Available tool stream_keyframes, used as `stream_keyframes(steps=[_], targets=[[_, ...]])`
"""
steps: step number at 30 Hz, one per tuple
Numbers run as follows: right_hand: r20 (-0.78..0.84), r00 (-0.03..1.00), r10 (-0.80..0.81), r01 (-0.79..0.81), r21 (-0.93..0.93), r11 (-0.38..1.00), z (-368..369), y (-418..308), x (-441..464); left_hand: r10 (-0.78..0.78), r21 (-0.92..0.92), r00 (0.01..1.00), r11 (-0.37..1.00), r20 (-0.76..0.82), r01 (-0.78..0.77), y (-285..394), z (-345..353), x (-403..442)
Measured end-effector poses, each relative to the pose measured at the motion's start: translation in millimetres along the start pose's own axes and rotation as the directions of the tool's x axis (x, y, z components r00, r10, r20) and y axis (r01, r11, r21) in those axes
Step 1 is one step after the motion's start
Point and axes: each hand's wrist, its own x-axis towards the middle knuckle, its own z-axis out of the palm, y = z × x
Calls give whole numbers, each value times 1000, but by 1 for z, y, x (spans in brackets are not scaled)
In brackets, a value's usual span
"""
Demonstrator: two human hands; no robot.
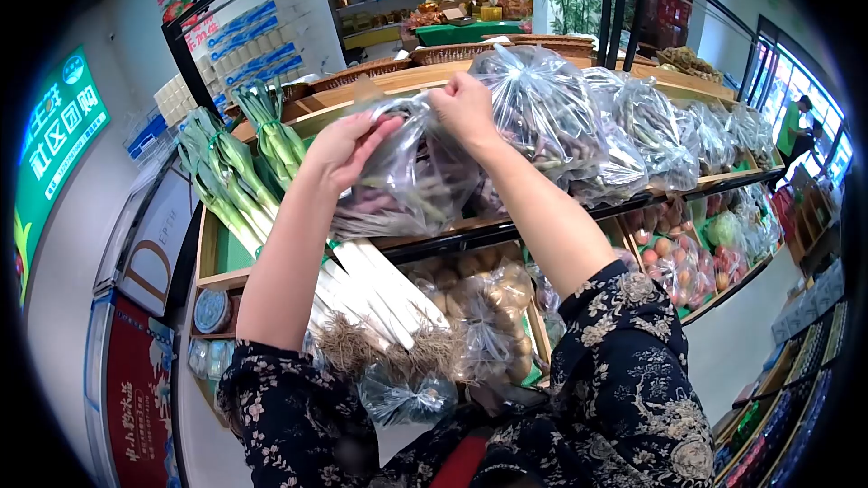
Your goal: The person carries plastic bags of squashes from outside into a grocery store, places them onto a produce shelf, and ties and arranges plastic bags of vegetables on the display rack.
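A clear plastic bag of purplish and green vegetables, their kind blurred by the plastic, sits on the upper shelf in front of me. My right hand is closed in a fist on the bag's gathered top. At the bag's left upper edge, my left hand has its fingers bent together against the plastic; its fingertips are partly hidden. Leeks with white stalks and roots lie below my left forearm, and more green leek tops rise to its left.
Further tied bags of vegetables line the shelf to the right. Beneath are bagged potatoes and bagged fruit. A black metal frame rises at the shelf's left end. Wicker baskets stand behind. A person is at the far right.
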Motion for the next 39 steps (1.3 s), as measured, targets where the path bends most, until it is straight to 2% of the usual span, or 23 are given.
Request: stream_keyframes(steps=[2,3,4,6,7,8,9,10,11,14,16,18,19,21,22,24,26,28,30,31,34,36,39], targets=[[54,960,276,-281,157,947,0,10,5,16,-115,996,993,-84,-25,-2,-18,-2],[186,897,400,-441,408,799,-2,-6,0,29,-136,992,990,-124,-46,-4,-26,-3],[337,822,459,-568,542,619,2,-5,5,42,-156,986,985,-163,-68,-5,-33,-2],[646,618,449,-763,631,142,3,1,12,57,-398,986,910,-154,-114,-5,-31,1],[736,584,341,-805,579,130,-6,-12,9,79,-447,990,886,-119,-124,-3,-22,0],[762,561,323,-826,493,273,-13,-14,10,104,-495,991,859,-83,-132,0,-18,0],[766,566,304,-709,265,653,-21,-21,12,108,-456,991,888,80,-59,0,-30,10],[773,566,286,-439,-11,899,-26,-25,15,100,-405,965,914,243,7,-5,-50,26],[764,595,248,-23,-292,956,-22,-18,20,83,-341,913,938,400,64,-7,-60,36],[659,746,91,169,-320,932,-14,-23,29,-99,138,994,986,55,91,18,-34,10],[444,857,261,-209,-164,964,-2,-31,29,26,508,996,861,-84,20,28,-27,-1],[272,856,440,-475,78,876,15,-20,32,68,663,995,749,-72,-4,31,-27,-12],[223,807,547,-583,152,798,26,-11,35,47,650,996,760,-73,12,29,-33,-15],[165,729,664,-658,436,614,43,5,30,4,626,997,779,-76,45,25,-48,-20],[148,676,722,-656,566,499,46,10,31,-20,530,995,845,-98,70,23,-51,-22],[206,615,761,-673,640,370,50,18,38,-82,316,988,941,-131,120,19,-59,-24],[226,573,788,-664,691,285,51,26,40,-189,-32,980,981,65,191,14,-84,-12],[276,517,810,-682,705,196,48,28,40,-142,-339,944,909,297,244,7,-92,-9],[312,454,835,-681,726,99,47,28,38,-118,-650,989,746,86,145,-2,-82,-10],[301,462,834,-671,734,107,46,25,35,-127,-769,992,636,-24,62,-7,-73,-11],[289,513,808,-638,758,134,41,16,31,13,-827,987,545,-161,-142,-13,-58,3],[321,565,760,-611,782,124,33,13,33,111,-764,988,626,-106,-153,-12,-59,21],[495,610,619,-641,767,18,20,9,26,228,-659,967,712,-111,-243,-10,-46,33]])
